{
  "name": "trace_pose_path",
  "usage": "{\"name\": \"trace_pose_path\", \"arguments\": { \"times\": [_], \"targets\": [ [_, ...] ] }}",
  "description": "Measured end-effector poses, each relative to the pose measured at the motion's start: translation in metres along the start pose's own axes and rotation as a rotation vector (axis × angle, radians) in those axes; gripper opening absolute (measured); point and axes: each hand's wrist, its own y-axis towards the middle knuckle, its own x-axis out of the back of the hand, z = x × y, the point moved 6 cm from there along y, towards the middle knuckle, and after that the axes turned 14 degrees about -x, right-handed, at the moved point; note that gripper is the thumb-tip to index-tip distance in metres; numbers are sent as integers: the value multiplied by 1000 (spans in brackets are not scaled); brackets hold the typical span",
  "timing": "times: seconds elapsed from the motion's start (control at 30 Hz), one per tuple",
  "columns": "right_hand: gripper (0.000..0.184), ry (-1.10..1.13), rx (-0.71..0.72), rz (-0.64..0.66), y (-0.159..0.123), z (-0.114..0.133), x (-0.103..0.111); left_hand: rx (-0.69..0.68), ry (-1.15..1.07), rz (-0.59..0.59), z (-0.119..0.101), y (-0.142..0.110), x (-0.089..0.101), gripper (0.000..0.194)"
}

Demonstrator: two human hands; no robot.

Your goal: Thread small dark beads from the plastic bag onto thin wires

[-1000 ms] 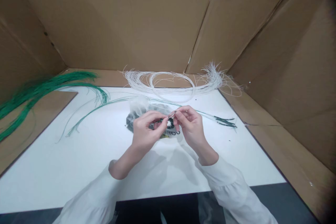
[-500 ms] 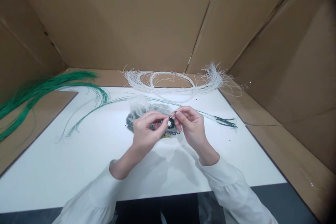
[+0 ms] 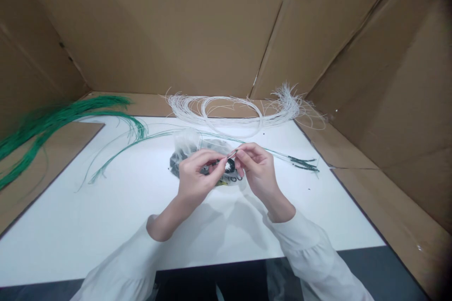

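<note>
My left hand (image 3: 201,169) and my right hand (image 3: 257,167) meet fingertip to fingertip above a clear plastic bag (image 3: 184,143) with dark contents. Both pinch a thin pale strand (image 3: 232,153), which spans the small gap between them. A dark speck shows at the right fingertips, too small to name. Under the hands, a black-and-white patch (image 3: 230,166) and printed digits show on the bag; the fingers cover much of it. Behind the hands run several thin green strands (image 3: 148,138), their dark, thickened ends (image 3: 302,163) lying to the right.
A looped bundle of white strands (image 3: 231,99) lies at the table's back edge. Thick bundles of green strands (image 3: 45,136) lie at the left. Cardboard walls (image 3: 169,28) enclose the back and sides of the white table (image 3: 116,225).
</note>
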Motion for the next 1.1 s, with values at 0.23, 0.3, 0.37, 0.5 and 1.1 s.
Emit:
{"name": "trace_pose_path", "arguments": {
  "times": [0.23,0.3,0.37,0.5,1.1],
  "targets": [
    [5,0,7,3,-1,1,0,10,-2,4,1,0,-1,6],
    [5,-10,10,0,-1,1,0,8,-4,4,1,0,-1,5],
    [5,-17,9,0,0,1,0,8,-8,6,1,0,-1,5],
    [7,-29,18,-9,0,0,1,9,-13,6,1,0,-1,5],
    [14,-437,-27,20,5,7,2,108,-19,216,19,0,-9,10]
  ]
}}
